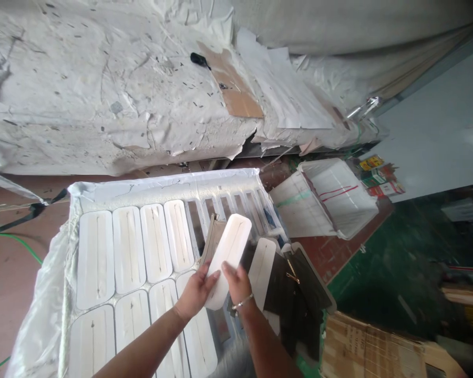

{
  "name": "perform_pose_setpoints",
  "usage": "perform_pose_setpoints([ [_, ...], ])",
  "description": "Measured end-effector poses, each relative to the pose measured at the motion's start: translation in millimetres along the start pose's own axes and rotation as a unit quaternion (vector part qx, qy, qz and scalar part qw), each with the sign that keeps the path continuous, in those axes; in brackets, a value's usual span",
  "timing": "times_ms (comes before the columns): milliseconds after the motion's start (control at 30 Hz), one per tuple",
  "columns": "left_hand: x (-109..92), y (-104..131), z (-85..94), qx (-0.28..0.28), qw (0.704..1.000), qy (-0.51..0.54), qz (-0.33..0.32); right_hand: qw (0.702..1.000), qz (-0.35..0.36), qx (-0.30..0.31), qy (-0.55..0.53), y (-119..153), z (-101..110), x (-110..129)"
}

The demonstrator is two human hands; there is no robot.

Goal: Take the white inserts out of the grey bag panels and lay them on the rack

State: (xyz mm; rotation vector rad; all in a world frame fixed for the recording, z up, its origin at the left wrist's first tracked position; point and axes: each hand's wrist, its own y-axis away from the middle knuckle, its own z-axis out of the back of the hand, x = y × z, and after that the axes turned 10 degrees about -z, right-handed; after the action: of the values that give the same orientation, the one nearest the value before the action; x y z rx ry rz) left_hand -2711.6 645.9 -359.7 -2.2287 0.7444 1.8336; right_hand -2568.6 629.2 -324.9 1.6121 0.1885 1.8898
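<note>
A white oblong panel (233, 239) with rounded ends and a thin line along it is held tilted between both hands. My left hand (197, 291) grips its lower left edge, and my right hand (237, 283), with a bracelet at the wrist, pinches its lower right side. Just behind it stands a narrow brownish piece (212, 236); whether my left fingers touch it, I cannot tell. Similar white panels (96, 257) lie in rows on a white-covered rack (157, 185). Another white panel (263, 265) and dark panels (305, 283) lie right of my right hand.
A long table under stained white sheeting (102, 94) runs across the back, bearing cardboard (236, 86) and a black-handled tool (199, 59). White bins (327, 197) stand at the right. A cardboard box (370, 346) sits at lower right; a green hose (18, 239) lies left.
</note>
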Motion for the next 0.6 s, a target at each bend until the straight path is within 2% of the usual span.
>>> perform_pose_setpoints([
  [67,4.7,-10.8,5.8,-0.017,0.999,-0.034,-0.011,1.0,0.007,-0.005,-0.015,-15.7,-10.4,1.3],
  [167,11.6,-21.5,21.9,-0.023,0.996,-0.087,-0.024,0.999,0.039,0.013,0.028,-45.4,-16.7,14.7],
  [300,25.9,-23.1,42.6,-0.043,0.99,-0.131,0.009,0.993,0.059,0.005,0.105,-78.0,-18.8,29.8],
  [467,44.3,-19.4,55.6,-0.067,0.989,-0.127,0.031,0.988,0.049,0.001,0.146,-94.6,-24.1,27.3],
  [600,51.7,-26.4,64.7,-0.116,0.984,-0.131,0.022,0.978,0.023,0.011,0.206,-103.8,-32.0,16.9],
])
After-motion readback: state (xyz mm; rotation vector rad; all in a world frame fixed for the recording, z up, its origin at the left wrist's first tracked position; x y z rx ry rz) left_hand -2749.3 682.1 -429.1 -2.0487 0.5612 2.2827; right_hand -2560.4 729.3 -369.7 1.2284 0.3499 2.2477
